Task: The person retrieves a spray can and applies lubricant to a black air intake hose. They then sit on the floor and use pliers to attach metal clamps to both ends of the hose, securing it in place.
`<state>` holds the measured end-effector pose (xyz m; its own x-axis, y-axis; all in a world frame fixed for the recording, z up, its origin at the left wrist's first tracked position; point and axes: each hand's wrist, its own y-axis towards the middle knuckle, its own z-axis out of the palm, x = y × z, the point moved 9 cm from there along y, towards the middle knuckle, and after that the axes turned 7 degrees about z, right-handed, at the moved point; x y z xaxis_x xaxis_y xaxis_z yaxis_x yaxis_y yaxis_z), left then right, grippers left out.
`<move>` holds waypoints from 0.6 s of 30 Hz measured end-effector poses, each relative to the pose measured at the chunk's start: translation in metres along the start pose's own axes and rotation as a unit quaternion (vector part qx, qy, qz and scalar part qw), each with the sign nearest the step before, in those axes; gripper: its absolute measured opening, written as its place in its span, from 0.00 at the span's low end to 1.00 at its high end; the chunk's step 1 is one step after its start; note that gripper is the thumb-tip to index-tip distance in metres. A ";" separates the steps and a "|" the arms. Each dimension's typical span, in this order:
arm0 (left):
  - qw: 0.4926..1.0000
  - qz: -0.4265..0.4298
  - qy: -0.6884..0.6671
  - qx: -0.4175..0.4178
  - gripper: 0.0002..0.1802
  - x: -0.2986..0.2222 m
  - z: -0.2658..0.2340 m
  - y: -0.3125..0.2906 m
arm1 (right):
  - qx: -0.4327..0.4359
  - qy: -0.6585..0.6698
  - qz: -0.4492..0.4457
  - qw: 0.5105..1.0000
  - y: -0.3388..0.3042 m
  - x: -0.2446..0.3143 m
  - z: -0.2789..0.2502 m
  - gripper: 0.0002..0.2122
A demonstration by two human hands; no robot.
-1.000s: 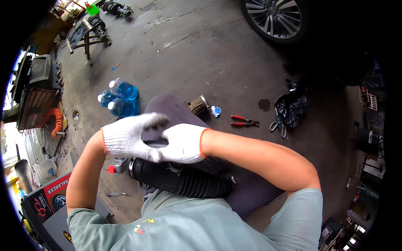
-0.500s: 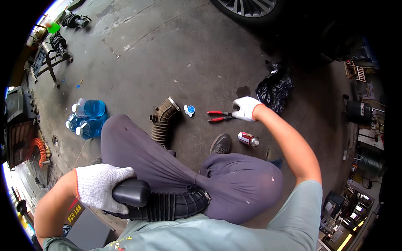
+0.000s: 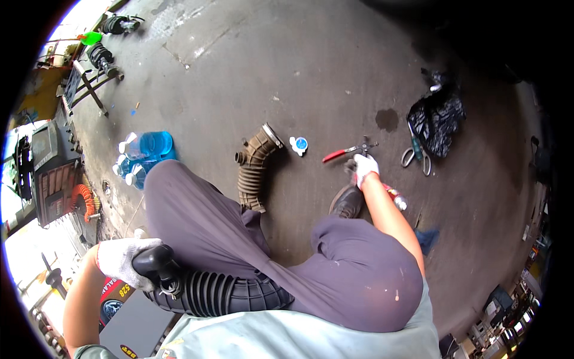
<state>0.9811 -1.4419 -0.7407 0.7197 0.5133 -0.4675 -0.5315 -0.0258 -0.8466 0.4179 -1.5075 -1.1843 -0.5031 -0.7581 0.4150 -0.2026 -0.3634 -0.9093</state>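
In my lap lies a ribbed black rubber air intake hose point(image 3: 218, 293). My left hand point(image 3: 128, 260), in a white knit glove, is closed around the smooth black piece at its left end. Out on the floor, my gloved right hand point(image 3: 366, 167) is beside the red-handled pliers point(image 3: 338, 155), just below their metal head; its fingers are smeared by motion, so its hold is unclear. A spray can point(image 3: 397, 198) is partly hidden by my right forearm. A dusty brown intake hose point(image 3: 254, 170) lies ahead of my legs, beside a small blue-and-white cap point(image 3: 299, 145).
Bottles of blue liquid point(image 3: 152, 145) stand by my left knee. Scissors point(image 3: 417, 157) and a crumpled black plastic bag point(image 3: 439, 116) lie at the right. Shock absorbers with springs point(image 3: 101, 58) are at the far left, near a folding metal stand point(image 3: 86, 90).
My right hand has drawn back from the pliers' head to just below it, and the pliers have turned. The view has shifted, uncovering the scissors. My left hand keeps its grip.
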 end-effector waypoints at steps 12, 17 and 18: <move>0.951 0.145 -0.269 -0.033 0.45 0.077 0.032 0.025 | 0.312 -0.195 -0.304 0.879 -0.521 0.239 0.069 0.11; 0.918 0.199 -0.341 -0.051 0.42 0.085 0.045 0.021 | 0.321 -0.417 -0.227 0.820 -0.567 0.102 0.168 0.14; 0.916 0.205 -0.342 -0.056 0.41 0.089 0.044 0.022 | 0.313 -0.484 -0.238 0.782 -0.563 0.073 0.182 0.17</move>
<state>1.0131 -1.3589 -0.7897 0.0026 0.8571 -0.5152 -0.6182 -0.4036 -0.6745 0.6481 -1.4562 -0.6366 0.4369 -0.4015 0.8050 0.4293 -0.6933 -0.5788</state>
